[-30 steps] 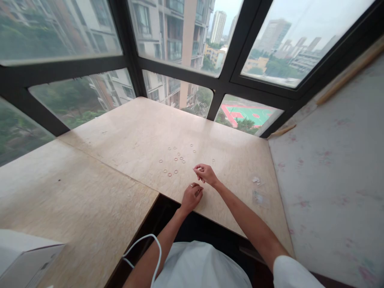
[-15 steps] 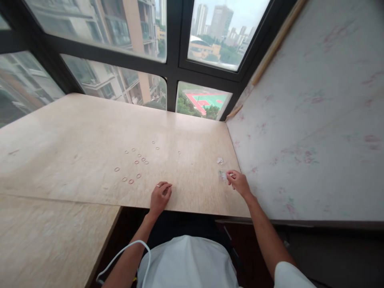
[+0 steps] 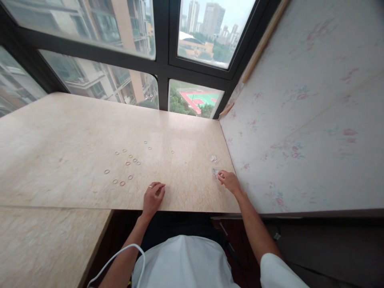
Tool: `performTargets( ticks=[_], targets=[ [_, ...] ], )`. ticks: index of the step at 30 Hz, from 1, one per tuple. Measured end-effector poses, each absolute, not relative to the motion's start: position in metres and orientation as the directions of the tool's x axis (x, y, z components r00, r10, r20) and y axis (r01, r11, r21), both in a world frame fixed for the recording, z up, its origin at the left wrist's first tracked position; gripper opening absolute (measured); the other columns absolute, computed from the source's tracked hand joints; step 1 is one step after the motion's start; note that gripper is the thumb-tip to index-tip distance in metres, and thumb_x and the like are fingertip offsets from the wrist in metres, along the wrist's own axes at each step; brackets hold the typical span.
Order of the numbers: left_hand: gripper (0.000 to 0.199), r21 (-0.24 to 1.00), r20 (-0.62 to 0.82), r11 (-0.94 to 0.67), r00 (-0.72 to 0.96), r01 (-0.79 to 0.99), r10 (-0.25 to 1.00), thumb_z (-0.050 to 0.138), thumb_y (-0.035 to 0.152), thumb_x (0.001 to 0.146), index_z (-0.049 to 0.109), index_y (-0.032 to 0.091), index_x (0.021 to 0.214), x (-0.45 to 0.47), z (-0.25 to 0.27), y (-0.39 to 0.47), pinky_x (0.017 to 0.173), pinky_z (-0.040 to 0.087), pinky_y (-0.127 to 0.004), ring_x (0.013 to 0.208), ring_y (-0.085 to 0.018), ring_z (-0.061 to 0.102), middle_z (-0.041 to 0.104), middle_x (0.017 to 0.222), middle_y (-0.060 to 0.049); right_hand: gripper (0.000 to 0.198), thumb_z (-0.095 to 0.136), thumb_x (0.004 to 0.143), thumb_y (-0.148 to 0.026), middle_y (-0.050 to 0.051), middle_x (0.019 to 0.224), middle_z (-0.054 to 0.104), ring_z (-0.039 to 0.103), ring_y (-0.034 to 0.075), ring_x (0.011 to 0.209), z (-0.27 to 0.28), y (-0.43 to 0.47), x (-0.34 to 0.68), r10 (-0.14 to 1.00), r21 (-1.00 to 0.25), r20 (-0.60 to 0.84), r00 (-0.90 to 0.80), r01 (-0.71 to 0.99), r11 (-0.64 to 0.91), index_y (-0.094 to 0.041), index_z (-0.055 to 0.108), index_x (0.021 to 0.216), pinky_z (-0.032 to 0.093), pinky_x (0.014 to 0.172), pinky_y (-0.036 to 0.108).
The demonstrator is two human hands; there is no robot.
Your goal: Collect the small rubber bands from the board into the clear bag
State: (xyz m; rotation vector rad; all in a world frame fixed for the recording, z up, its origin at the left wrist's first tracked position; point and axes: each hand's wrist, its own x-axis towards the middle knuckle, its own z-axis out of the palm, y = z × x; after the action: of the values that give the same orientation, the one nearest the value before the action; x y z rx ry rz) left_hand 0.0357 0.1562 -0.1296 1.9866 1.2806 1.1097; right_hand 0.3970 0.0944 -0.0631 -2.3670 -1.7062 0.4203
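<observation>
Right of centre, the right hand (image 3: 229, 181), fingers narrowed, is at a clear packet (image 3: 215, 172). Lower centre, the left hand (image 3: 153, 198) curls. Whether either grips something, I cannot tell.

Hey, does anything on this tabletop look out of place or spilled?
Nothing looks spilled. One pale ring lies alone, right of the other scattered rings. Crumpled-looking white scraps sit just beyond the clear packet by the right hand, possibly litter.

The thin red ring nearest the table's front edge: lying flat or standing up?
Flat: the thin red ring forms a whole oval, beige tabletop showing inside.
</observation>
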Motion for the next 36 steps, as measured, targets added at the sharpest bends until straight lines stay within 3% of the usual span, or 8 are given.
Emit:
performTargets(
  ticks=[19, 24, 30, 36],
  targets=[
    [0.016, 0.785, 0.330, -0.395, 0.219, 0.477, 0.918, 0.051, 0.025, 0.084, 0.065, 0.018, 0.088, 0.036, -0.128, 0.156, 0.079, 0.048, -0.031, 0.086, -0.018, 0.058, 0.061, 0.093, -0.006, 0.024, 0.045, 0.086, -0.034, -0.003, 0.054, 0.063, 0.055, 0.011, 0.045, -0.058, 0.093, 0.392, 0.955, -0.294, -0.044, 0.295, 0.909, -0.294, -0.022, 0.067, 0.087, 0.034, 0.051, 0.020],
    [0.015, 0.785, 0.331, -0.402, 0.230, 0.471, 0.915, 0.050, 0.022, 0.084, 0.065, 0.019, 0.087, 0.034, -0.127, 0.154, 0.079, 0.048, -0.032, 0.086, -0.018, 0.058, 0.061, 0.091, -0.006, 0.029, 0.042, 0.086, -0.037, -0.001, 0.053, 0.062, 0.061, 0.015, 0.053, -0.068, 0.085, 0.366, 0.979, -0.403, 0.055, 0.195, 0.902, -0.157, -0.020, 0.066, 0.087, 0.038, 0.057, 0.022],
    [0.015, 0.806, 0.307, -0.368, 0.203, 0.464, 0.930, 0.050, 0.018, 0.083, 0.064, 0.019, 0.087, 0.034, -0.126, 0.153, 0.078, 0.048, -0.031, 0.085, -0.017, 0.057, 0.060, 0.089, -0.006, 0.034, 0.040, 0.088, -0.039, 0.001, 0.057, 0.063, 0.060, 0.014, 0.052, -0.111, 0.079, 0.309, 0.997, -0.470, 0.077, 0.025, 0.883, 0.015, -0.020, 0.068, 0.088, 0.037, 0.054, 0.022],
    [0.014, 0.840, 0.266, -0.301, 0.140, 0.451, 0.954, 0.051, 0.016, 0.082, 0.064, 0.019, 0.085, 0.038, -0.125, 0.155, 0.074, 0.048, -0.029, 0.081, -0.016, 0.057, 0.060, 0.088, -0.005, 0.043, 0.037, 0.089, -0.047, 0.000, 0.049, 0.057, 0.055, 0.013, 0.045, -0.132, 0.082, 0.293, 0.947, -0.368, 0.272, 0.169, 0.928, -0.060, -0.019, 0.071, 0.087, 0.033, 0.050, 0.022]
  ],
)
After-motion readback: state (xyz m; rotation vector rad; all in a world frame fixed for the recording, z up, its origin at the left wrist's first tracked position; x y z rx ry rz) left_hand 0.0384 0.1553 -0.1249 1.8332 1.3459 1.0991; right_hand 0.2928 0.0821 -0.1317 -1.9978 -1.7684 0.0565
